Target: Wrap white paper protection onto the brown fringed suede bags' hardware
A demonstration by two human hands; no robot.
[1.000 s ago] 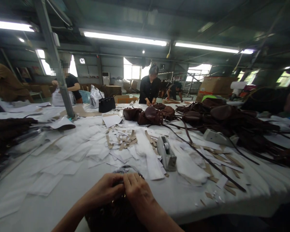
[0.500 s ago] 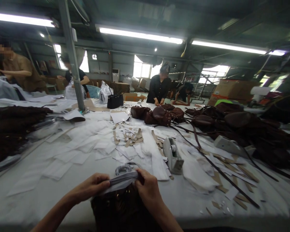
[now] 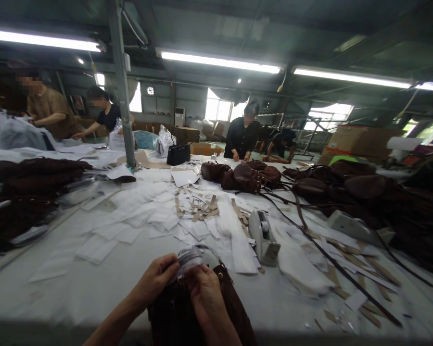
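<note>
A dark brown leather bag stands at the near edge of the grey table, right under my hands. My left hand pinches a crumpled grey-white wrapping at the bag's top, fingers closed on it. My right hand is closed too, gripping the same wrapping and the bag's rim beside the left hand. Both hands touch each other over the bag's opening. The lower part of the bag is hidden by my forearms.
A grey tape dispenser stands just beyond the bag. White paper sheets and cardboard strips litter the middle. Brown bags and straps pile at back and right, dark bags at left. Several people work at the far side.
My hands drew together again over the bag's top and bunched the wrapping that was stretched between them. The camera view shifted left and slightly down.
</note>
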